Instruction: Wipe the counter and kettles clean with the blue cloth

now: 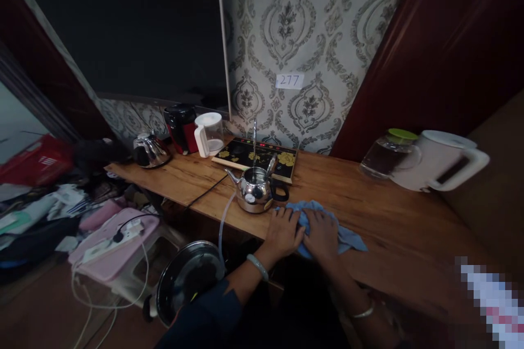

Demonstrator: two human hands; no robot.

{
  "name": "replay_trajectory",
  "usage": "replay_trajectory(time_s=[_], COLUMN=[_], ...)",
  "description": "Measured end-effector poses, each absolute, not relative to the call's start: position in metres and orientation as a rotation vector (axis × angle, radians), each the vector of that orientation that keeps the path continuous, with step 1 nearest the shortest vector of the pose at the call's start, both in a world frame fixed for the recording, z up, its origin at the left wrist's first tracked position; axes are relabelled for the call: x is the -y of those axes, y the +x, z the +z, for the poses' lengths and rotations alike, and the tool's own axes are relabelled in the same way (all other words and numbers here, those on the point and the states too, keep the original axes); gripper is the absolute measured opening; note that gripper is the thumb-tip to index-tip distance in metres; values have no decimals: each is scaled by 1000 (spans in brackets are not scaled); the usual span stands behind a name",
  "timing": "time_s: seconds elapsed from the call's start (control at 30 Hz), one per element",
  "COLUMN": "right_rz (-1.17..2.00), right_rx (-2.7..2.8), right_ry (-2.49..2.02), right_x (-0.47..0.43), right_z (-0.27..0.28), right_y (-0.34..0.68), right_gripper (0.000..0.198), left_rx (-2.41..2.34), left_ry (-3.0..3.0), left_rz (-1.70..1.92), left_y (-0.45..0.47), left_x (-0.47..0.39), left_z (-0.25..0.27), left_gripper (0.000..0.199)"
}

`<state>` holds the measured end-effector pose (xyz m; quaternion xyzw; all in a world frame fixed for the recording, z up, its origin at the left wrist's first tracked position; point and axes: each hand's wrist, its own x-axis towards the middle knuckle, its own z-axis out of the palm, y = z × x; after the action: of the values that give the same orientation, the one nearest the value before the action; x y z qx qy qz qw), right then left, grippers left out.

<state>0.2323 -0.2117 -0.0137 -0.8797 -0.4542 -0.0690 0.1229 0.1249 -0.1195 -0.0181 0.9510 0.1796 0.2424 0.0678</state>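
Note:
Both of my hands press on a blue cloth [346, 237] that lies on the wooden table [393, 212] near its front edge. My left hand [282, 232] rests flat on the cloth's left part, fingers spread. My right hand [321, 234] lies on the cloth's middle, right beside the left hand. A small steel kettle [256, 188] with its lid open stands just behind my left hand, almost touching the cloth. A clear tube runs from the kettle down over the table's edge.
A black tea stove with gold flowers [262, 155] sits behind the kettle. A glass pot [210, 133], a red-black appliance [180, 128] and another steel kettle [150, 150] stand at the far left. A white jug [440, 161] and a glass pitcher [387, 152] stand at right. A pot lid [188, 278] and a pink stool [114, 242] are below.

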Motion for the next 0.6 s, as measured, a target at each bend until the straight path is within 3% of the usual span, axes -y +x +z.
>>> replay_trajectory(time_s=[0.6], right_rz=[-95], right_rx=[1497], right_ry=[-2221], right_x=[199], right_z=[-8], right_y=[189], right_gripper=[43], left_rx=[-528], left_ry=[2698], left_rz=[840], left_y=[63], left_x=[101], left_z=[-22], left_gripper=[33])
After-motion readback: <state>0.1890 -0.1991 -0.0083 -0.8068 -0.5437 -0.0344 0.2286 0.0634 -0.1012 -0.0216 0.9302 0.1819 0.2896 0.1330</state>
